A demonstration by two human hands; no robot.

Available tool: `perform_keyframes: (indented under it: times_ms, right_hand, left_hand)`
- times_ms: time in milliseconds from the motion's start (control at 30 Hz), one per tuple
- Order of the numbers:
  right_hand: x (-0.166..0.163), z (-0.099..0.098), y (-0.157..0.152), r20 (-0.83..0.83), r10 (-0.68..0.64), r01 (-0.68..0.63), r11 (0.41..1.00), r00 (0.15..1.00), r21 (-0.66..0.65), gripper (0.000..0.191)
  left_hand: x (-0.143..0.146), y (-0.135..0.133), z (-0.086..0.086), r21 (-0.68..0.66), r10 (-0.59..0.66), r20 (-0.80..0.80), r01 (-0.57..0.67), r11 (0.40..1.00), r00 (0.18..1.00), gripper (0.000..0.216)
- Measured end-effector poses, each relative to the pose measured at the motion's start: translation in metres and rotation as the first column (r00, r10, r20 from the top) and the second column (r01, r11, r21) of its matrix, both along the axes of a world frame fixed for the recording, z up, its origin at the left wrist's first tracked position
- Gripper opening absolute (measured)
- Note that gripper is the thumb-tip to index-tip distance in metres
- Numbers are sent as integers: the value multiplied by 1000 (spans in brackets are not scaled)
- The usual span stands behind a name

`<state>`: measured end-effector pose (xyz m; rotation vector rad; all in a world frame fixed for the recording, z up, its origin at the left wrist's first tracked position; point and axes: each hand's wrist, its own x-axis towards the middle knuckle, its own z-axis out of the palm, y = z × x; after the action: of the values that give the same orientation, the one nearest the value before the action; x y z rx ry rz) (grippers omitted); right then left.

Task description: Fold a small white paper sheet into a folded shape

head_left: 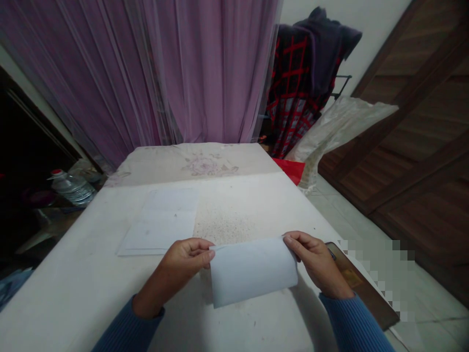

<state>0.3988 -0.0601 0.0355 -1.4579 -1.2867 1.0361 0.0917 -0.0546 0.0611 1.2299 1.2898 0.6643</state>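
Observation:
Between my two hands a white sheet of paper [254, 274] is held up over the near part of the table, its upper edge bent or folded over. My left hand [190, 256] pinches its upper left corner with thumb and fingers. At the upper right corner my right hand [309, 256] grips it the same way. Beyond my left hand, a few white sheets [161, 220] lie flat in a loose stack. Small dark specks [227, 227] are scattered on the white table cover just behind the held paper.
The table [256, 200] has a white cover with a floral print at its far end. On its right edge lies a dark flat object [362, 288], partly behind my right wrist. A water jug [73, 188] stands off to the left. Purple curtains [212, 73] hang behind.

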Motion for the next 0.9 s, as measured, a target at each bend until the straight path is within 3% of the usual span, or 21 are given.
perform_keyframes:
  times_ms: [200,300,467,600,700,800,900]
  right_hand:
    - [-6,-15,5,67,18,-17,1000,998,-9,42]
    - [-13,-37,13,239,0,-16,998,971,61,37]
    - [-23,-70,20,685,-121,-86,962,718,261,28]
    - [-25,-75,18,817,-168,-158,941,552,300,26]
    - [-27,-73,18,860,-179,-182,937,478,297,23]
    - [-28,-71,17,874,-191,-180,938,446,297,21]
    - [-29,-70,18,873,-199,-179,935,446,305,20]
  left_hand:
    - [2,13,-24,8,21,-66,-21,1000,998,32]
    - [8,22,-42,116,33,-291,1,993,956,23]
    - [20,23,-54,252,63,-688,156,955,723,20]
    - [24,20,-56,283,74,-808,274,919,585,19]
    - [26,17,-57,293,88,-842,314,903,532,18]
    - [29,15,-55,336,113,-872,413,846,477,27]
    - [31,14,-52,315,54,-918,637,703,394,32]
